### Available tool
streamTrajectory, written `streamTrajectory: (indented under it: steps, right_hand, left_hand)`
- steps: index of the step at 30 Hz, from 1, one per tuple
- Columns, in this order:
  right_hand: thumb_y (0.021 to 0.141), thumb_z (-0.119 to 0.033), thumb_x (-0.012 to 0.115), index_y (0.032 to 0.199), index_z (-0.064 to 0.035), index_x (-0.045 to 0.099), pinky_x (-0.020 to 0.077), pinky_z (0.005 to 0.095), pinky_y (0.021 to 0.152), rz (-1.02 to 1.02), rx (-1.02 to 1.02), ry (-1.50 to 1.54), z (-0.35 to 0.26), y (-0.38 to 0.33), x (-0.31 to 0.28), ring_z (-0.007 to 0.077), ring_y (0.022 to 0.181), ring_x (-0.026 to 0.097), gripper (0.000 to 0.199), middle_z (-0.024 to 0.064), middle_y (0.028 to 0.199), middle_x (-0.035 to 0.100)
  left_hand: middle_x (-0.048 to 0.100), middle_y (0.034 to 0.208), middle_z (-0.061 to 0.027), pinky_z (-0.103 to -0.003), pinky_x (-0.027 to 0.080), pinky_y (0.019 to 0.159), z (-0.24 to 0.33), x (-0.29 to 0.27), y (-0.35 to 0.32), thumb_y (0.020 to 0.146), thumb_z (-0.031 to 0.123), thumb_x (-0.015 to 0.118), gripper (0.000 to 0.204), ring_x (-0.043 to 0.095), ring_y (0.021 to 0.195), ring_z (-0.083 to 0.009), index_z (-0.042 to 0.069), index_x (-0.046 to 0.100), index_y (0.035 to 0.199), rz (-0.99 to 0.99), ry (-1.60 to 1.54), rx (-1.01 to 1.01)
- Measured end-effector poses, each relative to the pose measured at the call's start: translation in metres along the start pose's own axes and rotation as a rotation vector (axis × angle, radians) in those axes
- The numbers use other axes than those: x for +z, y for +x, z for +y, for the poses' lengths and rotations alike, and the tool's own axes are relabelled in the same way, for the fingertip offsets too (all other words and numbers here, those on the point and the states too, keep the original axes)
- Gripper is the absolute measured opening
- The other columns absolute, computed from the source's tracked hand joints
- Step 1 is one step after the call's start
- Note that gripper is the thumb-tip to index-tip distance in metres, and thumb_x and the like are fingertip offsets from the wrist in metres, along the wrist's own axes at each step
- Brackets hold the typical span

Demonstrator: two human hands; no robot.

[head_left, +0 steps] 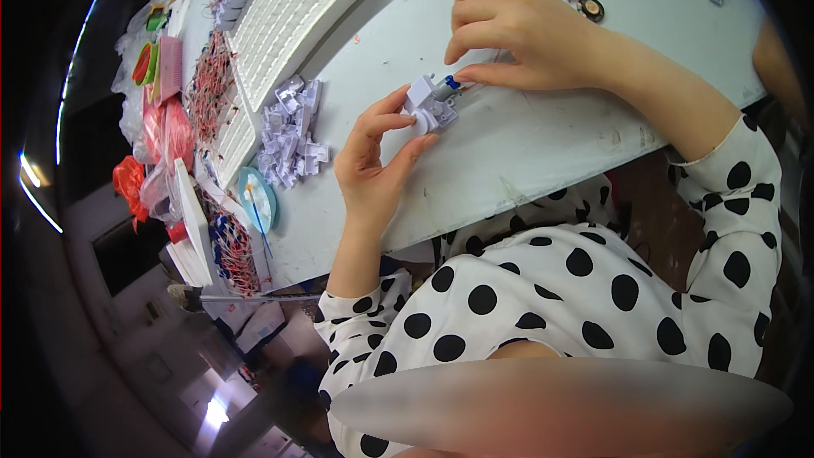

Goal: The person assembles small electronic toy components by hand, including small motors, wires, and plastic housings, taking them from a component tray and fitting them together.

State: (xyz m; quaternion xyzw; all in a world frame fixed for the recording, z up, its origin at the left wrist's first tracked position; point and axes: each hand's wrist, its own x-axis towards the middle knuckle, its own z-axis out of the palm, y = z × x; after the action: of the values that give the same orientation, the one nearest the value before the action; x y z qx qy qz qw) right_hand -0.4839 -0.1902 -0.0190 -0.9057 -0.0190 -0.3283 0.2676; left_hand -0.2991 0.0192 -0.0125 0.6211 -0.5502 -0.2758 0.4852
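My left hand [377, 148] is closed on a pale lilac plastic housing [421, 92], gripping it between thumb and fingers just above the table. A small grey cylinder [444, 91] with a blue end [453, 82] sits in the housing and points to the right. My right hand [513, 34] is beside that blue end. Its thumb tip is at the blue part, perhaps touching it, while the bent fingers stay a little apart from the thumb. Thin wires seem to trail from the cylinder below my right thumb, too small to make out well.
Left of my hands lies a pile of lilac plastic parts [292, 131]. Beyond it is a white slotted tray [297, 13]. A light-blue dish [257, 199] with a thin stick stands near bundled red wires [233, 246]. A small round black part [591, 8] lies past my right wrist.
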Motion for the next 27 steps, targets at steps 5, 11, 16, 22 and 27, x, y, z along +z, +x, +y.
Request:
streamTrajectory:
  steps: [5,11,16,22,27]
  right_hand:
    - [0.079,-0.018,0.078,0.085,-0.0073,0.070,0.0473,0.0371,0.085,-0.052,0.034,0.021,0.003,-0.006,0.003,0.0237,0.100,0.055,0.015,0.0041,0.088,0.060]
    - [0.078,-0.017,0.076,0.081,-0.0068,0.070,0.0475,0.0369,0.087,-0.026,0.025,-0.032,0.005,-0.014,0.007,0.0234,0.100,0.056,0.012,0.0040,0.087,0.060]
    - [0.081,-0.016,0.072,0.079,-0.0055,0.070,0.0473,0.0364,0.089,-0.057,0.038,-0.043,0.006,-0.015,0.010,0.0219,0.098,0.056,0.011,0.0035,0.084,0.060]
    - [0.082,-0.014,0.070,0.078,-0.0035,0.071,0.0471,0.0361,0.089,-0.046,0.040,-0.037,0.004,-0.014,0.013,0.0212,0.097,0.056,0.012,0.0035,0.082,0.060]
    - [0.083,-0.014,0.069,0.077,-0.0032,0.071,0.0468,0.0356,0.086,-0.067,0.021,-0.068,0.004,-0.014,0.013,0.0207,0.096,0.056,0.012,0.0035,0.083,0.060]
  left_hand:
    - [0.061,0.133,-0.0222,-0.041,0.045,0.108,-0.013,0.007,-0.005,0.075,-0.012,0.079,0.034,0.059,0.125,-0.0287,-0.001,0.064,0.104,-0.021,0.033,0.009]
    - [0.060,0.133,-0.0246,-0.044,0.044,0.109,-0.013,0.010,-0.007,0.075,-0.012,0.079,0.034,0.058,0.126,-0.0320,-0.002,0.062,0.103,0.032,0.000,0.017]
    - [0.061,0.131,-0.0244,-0.043,0.045,0.107,-0.017,0.012,-0.007,0.075,-0.010,0.080,0.034,0.059,0.124,-0.0321,0.000,0.063,0.103,0.032,0.178,0.085]
    - [0.063,0.129,-0.0229,-0.039,0.049,0.101,-0.011,0.012,-0.008,0.074,-0.008,0.082,0.034,0.062,0.119,-0.0300,0.000,0.064,0.103,0.038,0.337,0.142]
    - [0.065,0.126,-0.0219,-0.038,0.049,0.099,-0.006,0.017,-0.006,0.074,-0.006,0.083,0.035,0.063,0.117,-0.0297,0.001,0.065,0.103,0.036,0.388,0.159]
